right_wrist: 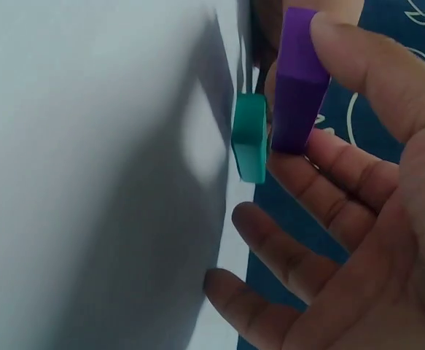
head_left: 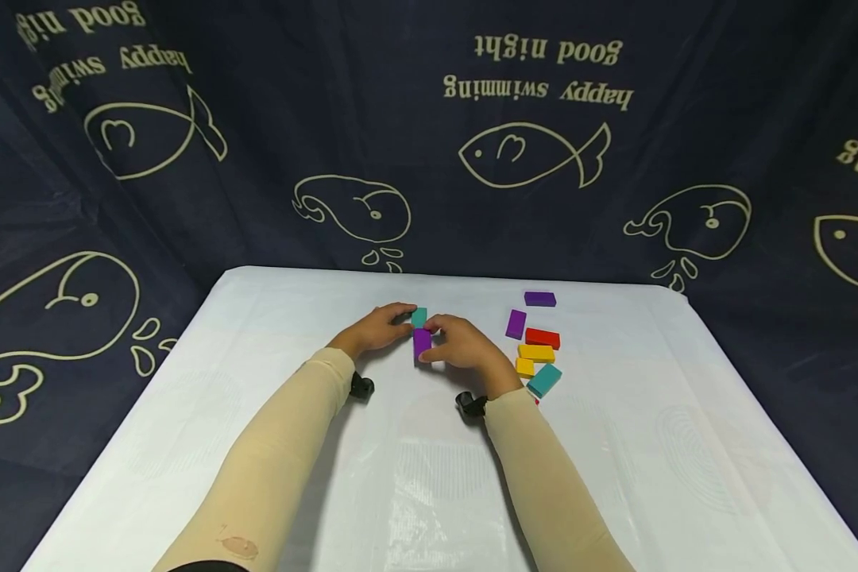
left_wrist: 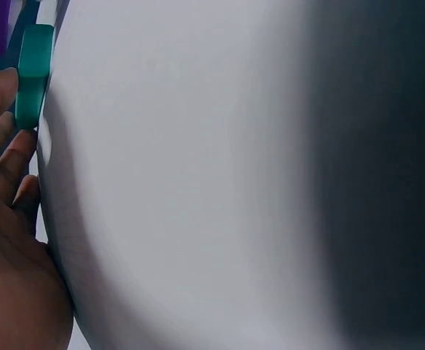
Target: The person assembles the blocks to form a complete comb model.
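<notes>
A teal block [head_left: 419, 317] lies flat on the white table, in front of both hands. My left hand [head_left: 377, 327] holds it from the left; in the left wrist view the thumb and fingertips sit at the edges of the teal block [left_wrist: 33, 76]. Between thumb and fingers, my right hand [head_left: 465, 345] pinches a purple block [head_left: 422, 345] lengthwise. In the right wrist view this purple block [right_wrist: 299, 80] stands off the table, beside the teal block [right_wrist: 249, 138]. The other right fingers are spread, low near the tabletop.
Right of the hands lie loose blocks: purple ones [head_left: 539, 299], a red one [head_left: 543, 338], yellow ones [head_left: 536, 353] and another teal one [head_left: 545, 380]. A bit of red shows by the right sleeve. Dark patterned cloth [head_left: 429, 119] hangs behind the table.
</notes>
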A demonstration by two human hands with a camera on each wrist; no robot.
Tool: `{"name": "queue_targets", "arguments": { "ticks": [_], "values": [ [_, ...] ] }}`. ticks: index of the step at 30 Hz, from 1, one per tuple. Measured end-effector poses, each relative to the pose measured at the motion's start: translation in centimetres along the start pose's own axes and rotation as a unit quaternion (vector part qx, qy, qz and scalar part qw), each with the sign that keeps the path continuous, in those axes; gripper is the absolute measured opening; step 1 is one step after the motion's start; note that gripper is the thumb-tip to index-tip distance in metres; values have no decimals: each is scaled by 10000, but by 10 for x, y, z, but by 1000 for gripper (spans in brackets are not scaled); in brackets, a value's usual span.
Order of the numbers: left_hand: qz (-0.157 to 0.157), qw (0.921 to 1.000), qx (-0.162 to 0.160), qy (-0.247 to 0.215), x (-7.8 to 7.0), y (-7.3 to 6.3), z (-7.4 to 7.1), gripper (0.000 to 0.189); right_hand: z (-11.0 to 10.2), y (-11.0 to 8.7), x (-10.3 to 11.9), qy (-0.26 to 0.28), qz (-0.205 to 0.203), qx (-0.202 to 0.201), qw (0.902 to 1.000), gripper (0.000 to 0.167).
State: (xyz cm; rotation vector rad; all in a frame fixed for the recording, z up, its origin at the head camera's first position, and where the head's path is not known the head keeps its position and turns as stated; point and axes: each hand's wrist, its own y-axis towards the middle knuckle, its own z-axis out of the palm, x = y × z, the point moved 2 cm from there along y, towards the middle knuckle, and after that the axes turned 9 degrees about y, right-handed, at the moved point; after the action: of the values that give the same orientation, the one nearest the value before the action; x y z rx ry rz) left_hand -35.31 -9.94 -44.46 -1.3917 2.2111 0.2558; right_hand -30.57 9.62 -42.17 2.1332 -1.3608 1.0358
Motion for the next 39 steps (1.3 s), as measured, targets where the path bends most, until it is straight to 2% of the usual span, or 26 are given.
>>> {"name": "queue_targets", "arguments": {
  "ticks": [11, 22, 32, 39],
  "values": [
    [108, 9999, -19, 99, 0, -1, 0, 53, 18, 0, 6, -95, 24, -124, 9999, 57],
    [85, 10000, -23, 34, 0, 0, 1, 54, 19, -2, 3, -228, 235, -308, 9990, 59],
    [14, 10000, -17, -9, 0, 2, 2, 54, 15, -9, -4, 95, 310, -355, 9988, 41],
    [32, 10000, -43, 34, 1, 3, 3, 54, 18, -9, -4, 134, 239, -445, 9986, 41]
  ]
}}
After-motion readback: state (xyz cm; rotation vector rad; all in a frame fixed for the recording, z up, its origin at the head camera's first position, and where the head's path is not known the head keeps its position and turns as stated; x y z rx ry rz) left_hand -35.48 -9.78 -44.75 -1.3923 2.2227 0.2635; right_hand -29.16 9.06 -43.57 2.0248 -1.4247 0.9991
